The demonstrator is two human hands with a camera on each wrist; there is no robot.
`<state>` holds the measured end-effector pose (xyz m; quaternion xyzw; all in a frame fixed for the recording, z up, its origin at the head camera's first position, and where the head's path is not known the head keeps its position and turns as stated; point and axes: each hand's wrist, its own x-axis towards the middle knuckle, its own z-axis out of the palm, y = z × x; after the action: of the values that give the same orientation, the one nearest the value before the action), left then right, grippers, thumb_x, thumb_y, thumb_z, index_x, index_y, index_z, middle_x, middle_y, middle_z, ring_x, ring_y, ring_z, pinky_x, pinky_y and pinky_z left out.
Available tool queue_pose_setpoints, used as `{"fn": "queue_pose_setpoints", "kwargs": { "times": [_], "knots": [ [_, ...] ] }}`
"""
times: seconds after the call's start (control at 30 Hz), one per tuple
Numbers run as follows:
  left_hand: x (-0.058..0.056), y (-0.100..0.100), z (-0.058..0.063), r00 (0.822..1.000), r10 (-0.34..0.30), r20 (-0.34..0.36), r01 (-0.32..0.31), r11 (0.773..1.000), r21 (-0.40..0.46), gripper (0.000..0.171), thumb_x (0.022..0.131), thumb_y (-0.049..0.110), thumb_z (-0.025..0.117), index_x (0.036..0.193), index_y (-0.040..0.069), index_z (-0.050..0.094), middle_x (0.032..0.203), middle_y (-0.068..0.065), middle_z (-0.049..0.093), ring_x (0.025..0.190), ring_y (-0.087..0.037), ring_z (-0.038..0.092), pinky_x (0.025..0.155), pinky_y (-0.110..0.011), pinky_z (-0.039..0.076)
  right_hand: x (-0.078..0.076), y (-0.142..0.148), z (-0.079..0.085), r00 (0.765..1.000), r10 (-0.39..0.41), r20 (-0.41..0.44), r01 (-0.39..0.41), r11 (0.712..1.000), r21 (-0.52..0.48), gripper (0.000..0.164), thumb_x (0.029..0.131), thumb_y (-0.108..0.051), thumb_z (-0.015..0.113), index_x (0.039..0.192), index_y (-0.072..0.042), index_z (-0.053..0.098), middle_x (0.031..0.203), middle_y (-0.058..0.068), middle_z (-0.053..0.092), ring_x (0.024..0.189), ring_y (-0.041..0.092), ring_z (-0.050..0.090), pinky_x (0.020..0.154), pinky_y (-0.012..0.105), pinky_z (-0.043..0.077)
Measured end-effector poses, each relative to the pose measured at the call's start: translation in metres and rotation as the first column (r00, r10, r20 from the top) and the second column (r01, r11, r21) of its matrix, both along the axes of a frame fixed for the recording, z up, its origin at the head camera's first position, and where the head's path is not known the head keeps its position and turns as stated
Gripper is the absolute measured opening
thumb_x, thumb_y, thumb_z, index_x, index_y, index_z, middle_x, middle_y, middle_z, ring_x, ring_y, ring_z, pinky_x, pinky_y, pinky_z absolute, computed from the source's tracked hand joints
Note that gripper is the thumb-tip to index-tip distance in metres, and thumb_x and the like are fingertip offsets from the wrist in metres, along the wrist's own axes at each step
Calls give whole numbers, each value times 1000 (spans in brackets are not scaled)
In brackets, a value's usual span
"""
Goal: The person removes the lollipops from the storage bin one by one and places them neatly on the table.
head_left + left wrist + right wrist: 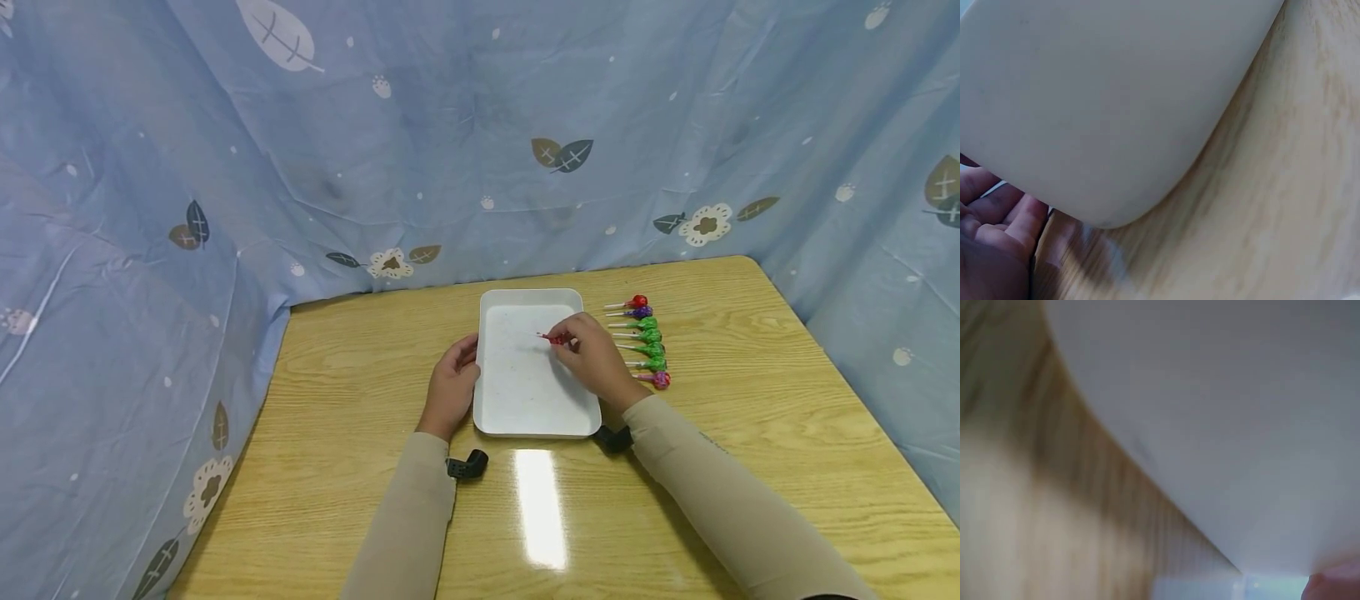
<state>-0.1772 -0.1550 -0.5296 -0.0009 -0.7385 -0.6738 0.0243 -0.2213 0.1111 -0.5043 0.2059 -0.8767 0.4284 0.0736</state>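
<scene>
Over the white tray (536, 392), my right hand (596, 354) pinches a lollipop (553, 339) with a red wrapper. Its thin pale stick points left, and the fingers hide part of its head. My left hand (453, 383) rests against the outer left wall of the tray, fingers loosely bent. In the left wrist view, the fingers (1007, 219) lie beside the tray's side (1104, 112). The right wrist view is filled mostly by the tray's outer wall (1222, 437), with a blurred bit of the hand (1335, 586) at the lower right corner.
Right of the tray, several wrapped lollipops (649, 337) lie in a column, red, purple, green and pink, sticks pointing left. The wooden table (360, 375) spreads around the tray. A blue patterned curtain (450, 167) hangs behind and at both sides.
</scene>
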Motion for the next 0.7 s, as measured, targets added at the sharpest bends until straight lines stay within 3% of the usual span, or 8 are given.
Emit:
{"fn": "queue_pose_setpoints", "kwargs": {
  "times": [0.4, 0.7],
  "knots": [
    [-1, -2, -3, 1000, -12, -1, 12, 999, 36, 51, 106, 3, 55, 156, 6, 58, 149, -10, 63, 137, -25, 59, 113, -43, 50, 6, 6, 18, 997, -5, 74, 15, 991, -134, 20, 98, 3, 76, 117, -1, 73, 116, 14, 66, 104, 32, 69, 87, 44, 61],
    [-2, -1, -4, 1000, -10, 2, 10, 999, 40, 51, 105, 2, 55, 156, 6, 58, 148, -10, 64, 136, -24, 60, 113, -42, 50, 12, 24, 28, 989, -74, 131, 90, 988, -122, 20, 101, -2, 76, 121, -2, 72, 124, 16, 66, 106, 36, 71, 88, 52, 63]
  ]
}}
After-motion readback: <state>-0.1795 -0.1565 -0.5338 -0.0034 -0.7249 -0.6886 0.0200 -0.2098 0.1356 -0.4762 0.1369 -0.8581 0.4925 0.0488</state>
